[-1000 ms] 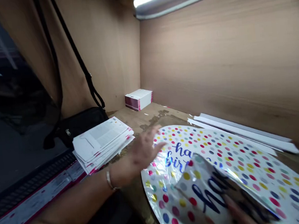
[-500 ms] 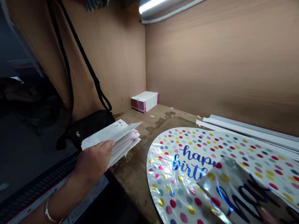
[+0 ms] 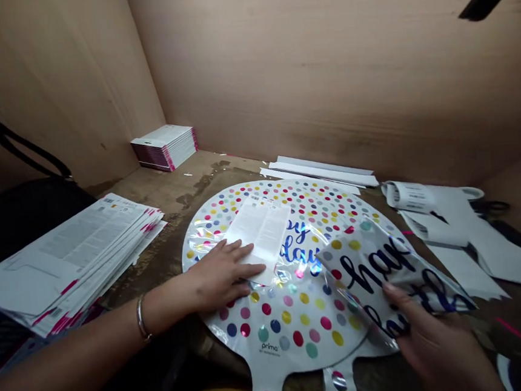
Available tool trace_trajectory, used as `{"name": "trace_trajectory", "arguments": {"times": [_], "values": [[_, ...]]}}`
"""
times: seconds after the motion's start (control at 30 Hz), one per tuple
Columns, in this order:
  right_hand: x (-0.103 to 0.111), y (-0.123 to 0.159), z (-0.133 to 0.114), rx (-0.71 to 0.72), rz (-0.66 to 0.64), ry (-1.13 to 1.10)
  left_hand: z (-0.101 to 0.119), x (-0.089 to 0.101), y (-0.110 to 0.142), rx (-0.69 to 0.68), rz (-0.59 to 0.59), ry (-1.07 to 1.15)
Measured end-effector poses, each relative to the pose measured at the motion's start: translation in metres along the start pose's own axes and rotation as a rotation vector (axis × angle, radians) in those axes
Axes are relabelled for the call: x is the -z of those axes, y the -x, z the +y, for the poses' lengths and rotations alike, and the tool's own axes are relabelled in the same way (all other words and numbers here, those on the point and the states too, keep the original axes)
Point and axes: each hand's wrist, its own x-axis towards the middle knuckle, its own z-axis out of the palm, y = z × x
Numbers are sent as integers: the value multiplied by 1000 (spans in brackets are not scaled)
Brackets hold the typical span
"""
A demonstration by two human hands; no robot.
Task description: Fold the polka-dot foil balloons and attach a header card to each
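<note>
Flat foil balloons [image 3: 294,320] with coloured dots and blue "happy birthday" lettering lie overlapped on the table, tails toward me. A white printed card [image 3: 263,225] rests on the top one. My left hand [image 3: 226,274] presses on the card's lower left part, fingers spread and flat. At the right, my right hand [image 3: 437,338] is closed on a folded foil balloon [image 3: 376,270], thumb on top; the fingers beneath are hidden. This folded balloon is tilted above the flat ones and shows dark blue lettering.
A thick stack of printed cards [image 3: 74,254] lies at the left. Bundled cards [image 3: 165,148] sit in the far corner. White paper strips [image 3: 322,170] run along the back wall, and label rolls [image 3: 411,197] and dark scissors [image 3: 492,207] lie at the right.
My left hand has moved right from the card stack onto the balloon, where a card now lies. The view has swung right. My right hand still holds the folded balloon.
</note>
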Motion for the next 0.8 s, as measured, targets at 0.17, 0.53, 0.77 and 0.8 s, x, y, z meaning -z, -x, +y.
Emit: {"name": "trace_trajectory", "arguments": {"times": [0.17, 0.53, 0.77, 0.8], "values": [[-27, 9, -11, -220, 34, -322, 33, 6, -15, 57, -1, 52], [-13, -4, -11, -290, 139, -327, 15, 1, -24, -118, -216, 49], [-6, -3, -12, -446, -84, -260, 37, -23, -15, -75, -180, 60], [-10, 1, -11, -499, -135, -249, 34, -24, -17, -90, -157, 68]]}}
